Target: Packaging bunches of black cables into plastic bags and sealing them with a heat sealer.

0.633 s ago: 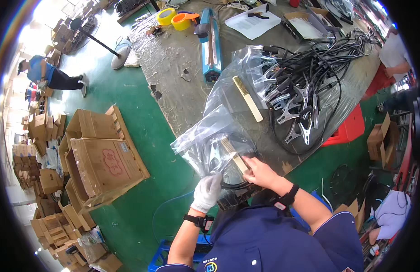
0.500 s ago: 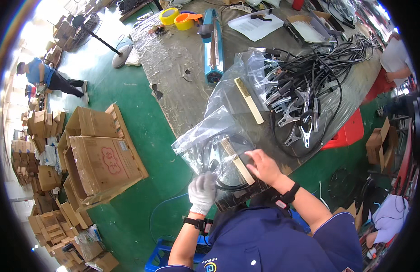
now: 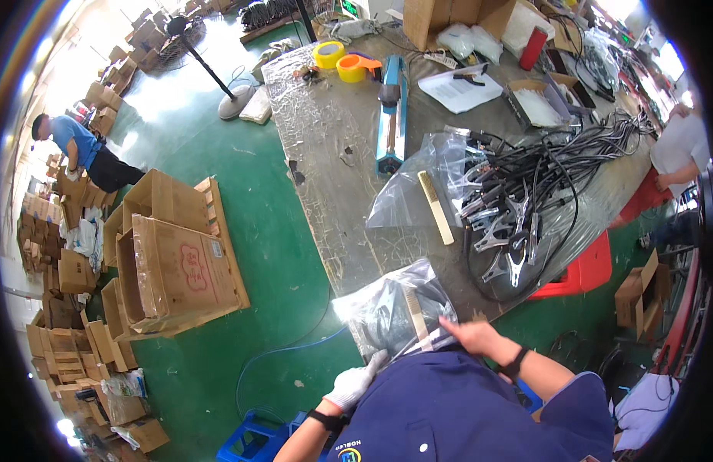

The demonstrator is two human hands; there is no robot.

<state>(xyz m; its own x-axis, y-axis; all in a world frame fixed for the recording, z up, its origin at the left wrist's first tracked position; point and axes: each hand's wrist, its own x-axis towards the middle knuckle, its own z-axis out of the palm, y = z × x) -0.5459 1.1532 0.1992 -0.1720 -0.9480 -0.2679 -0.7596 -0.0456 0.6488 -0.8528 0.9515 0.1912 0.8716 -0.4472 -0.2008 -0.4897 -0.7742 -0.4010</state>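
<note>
At the worn grey bench's (image 3: 318, 165) near edge is a clear plastic bag (image 3: 375, 322) containing a pale wooden-handled brush (image 3: 415, 317). The bare right hand's (image 3: 479, 337) fingers grip its right side; the white-gloved left hand (image 3: 355, 385) meets its near left corner, finger closure unclear.

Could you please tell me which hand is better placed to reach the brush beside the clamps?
Probably the right hand: it is bare and nearer that brush; the gloved left hand is lower and farther left.
</note>
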